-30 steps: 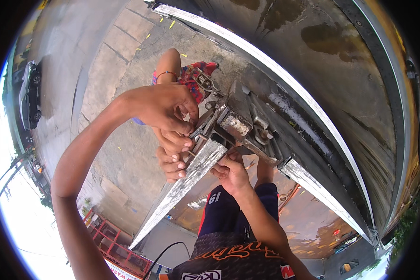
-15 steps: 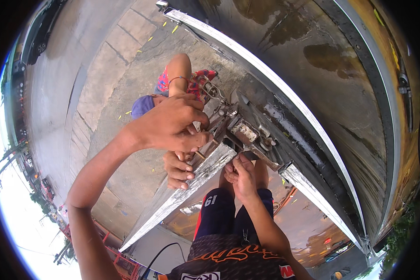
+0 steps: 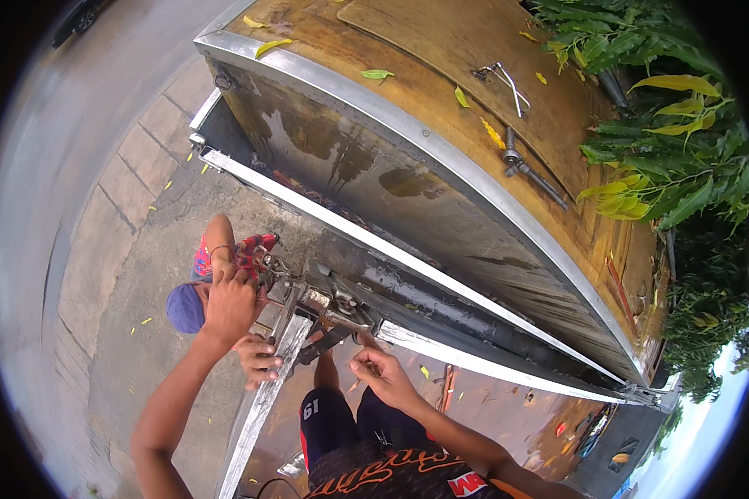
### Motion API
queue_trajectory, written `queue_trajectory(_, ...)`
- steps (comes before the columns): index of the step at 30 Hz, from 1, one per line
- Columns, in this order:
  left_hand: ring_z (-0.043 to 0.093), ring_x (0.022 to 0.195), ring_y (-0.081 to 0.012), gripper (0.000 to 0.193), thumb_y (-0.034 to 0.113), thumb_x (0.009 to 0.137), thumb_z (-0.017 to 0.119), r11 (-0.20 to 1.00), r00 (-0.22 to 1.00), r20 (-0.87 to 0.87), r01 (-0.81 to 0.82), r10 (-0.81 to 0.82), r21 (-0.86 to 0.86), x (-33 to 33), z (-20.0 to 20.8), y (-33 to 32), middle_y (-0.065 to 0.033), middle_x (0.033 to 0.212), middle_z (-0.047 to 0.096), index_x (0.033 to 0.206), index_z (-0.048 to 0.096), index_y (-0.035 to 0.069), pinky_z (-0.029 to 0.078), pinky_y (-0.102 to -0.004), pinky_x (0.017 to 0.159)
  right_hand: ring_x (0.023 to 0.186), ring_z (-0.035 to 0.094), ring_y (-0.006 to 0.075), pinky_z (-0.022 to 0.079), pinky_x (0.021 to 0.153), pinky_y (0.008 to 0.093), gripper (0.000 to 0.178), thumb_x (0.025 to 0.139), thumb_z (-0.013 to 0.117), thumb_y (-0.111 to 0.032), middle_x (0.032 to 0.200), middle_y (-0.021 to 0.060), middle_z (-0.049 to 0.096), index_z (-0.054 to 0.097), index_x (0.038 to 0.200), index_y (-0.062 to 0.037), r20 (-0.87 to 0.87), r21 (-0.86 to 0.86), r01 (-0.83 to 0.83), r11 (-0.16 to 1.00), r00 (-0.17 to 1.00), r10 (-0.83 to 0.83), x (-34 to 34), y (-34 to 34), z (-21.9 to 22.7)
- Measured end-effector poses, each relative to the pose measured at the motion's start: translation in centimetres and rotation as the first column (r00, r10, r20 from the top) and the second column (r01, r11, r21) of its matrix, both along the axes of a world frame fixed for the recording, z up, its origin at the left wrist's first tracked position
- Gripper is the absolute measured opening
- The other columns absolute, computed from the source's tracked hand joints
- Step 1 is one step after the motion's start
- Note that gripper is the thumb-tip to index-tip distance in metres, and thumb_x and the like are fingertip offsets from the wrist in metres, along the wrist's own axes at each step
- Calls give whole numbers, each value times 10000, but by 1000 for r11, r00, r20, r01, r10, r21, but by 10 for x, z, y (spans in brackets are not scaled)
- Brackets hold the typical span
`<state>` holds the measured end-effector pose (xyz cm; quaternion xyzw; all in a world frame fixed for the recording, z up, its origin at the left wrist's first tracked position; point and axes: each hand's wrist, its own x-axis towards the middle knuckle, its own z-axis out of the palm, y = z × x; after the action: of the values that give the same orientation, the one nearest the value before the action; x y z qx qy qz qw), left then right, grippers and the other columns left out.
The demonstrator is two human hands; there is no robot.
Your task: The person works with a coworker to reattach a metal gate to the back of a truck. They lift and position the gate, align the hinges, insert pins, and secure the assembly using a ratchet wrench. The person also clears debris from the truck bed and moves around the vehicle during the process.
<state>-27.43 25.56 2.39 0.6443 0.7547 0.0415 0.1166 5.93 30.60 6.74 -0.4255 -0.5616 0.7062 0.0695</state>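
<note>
My left hand (image 3: 231, 306) reaches to the metal mechanism, its fingers curled; what they hold is hidden. Below it, a co-worker's hand (image 3: 258, 359) rests on the worn white-painted metal beam (image 3: 266, 407). This co-worker, in a purple cap (image 3: 185, 308), crouches on the far side, partly covered by my arm. A rusty hinge-like metal assembly (image 3: 314, 298) with a spring lies right of my left hand. A dark flat metal piece (image 3: 329, 341) sticks out beneath it. My right hand (image 3: 379, 374) hovers just right of that piece, fingers curled together; anything in them is too small to tell.
A long white-edged panel (image 3: 441, 353) runs to the right. Beyond it stands a large metal-edged body with a wooden top (image 3: 441, 50), bearing a socket-type wrench (image 3: 528, 170), a bent metal rod (image 3: 512, 90) and fallen leaves. Leafy branches (image 3: 657, 158) overhang at right.
My view has swung up and right, bringing the wooden top with its tools into sight. My right hand has drawn away from the white beam's end; my left stays at the mechanism.
</note>
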Motion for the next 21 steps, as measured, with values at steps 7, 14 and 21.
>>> queue_trajectory(7,614,997,-376,348,319,922,681,939,943,59,-331,326,96,-5,53,-4,-198,994,681,1023,734,-11,496,-472,885,613,455,82,394,556,283,256,910,781,-198,720,9,562,672,1060,-21,270,648,-89,756,956,-119,28,208,98)
queue_trajectory(14,652,799,-338,246,263,929,715,586,595,304,-800,744,130,67,119,-104,-155,842,716,951,775,25,509,-454,742,1131,628,385,525,915,500,581,781,834,-326,1200,154,634,620,1270,-98,741,667,-732,134,635,-218,64,423,115)
queue_trajectory(21,645,695,-310,337,348,935,703,130,101,389,-990,916,-50,263,138,-241,-176,779,706,935,789,22,504,-430,656,1017,636,477,497,874,533,422,1007,592,-394,1073,248,694,651,1183,-15,736,673,-727,136,677,-27,114,476,42)
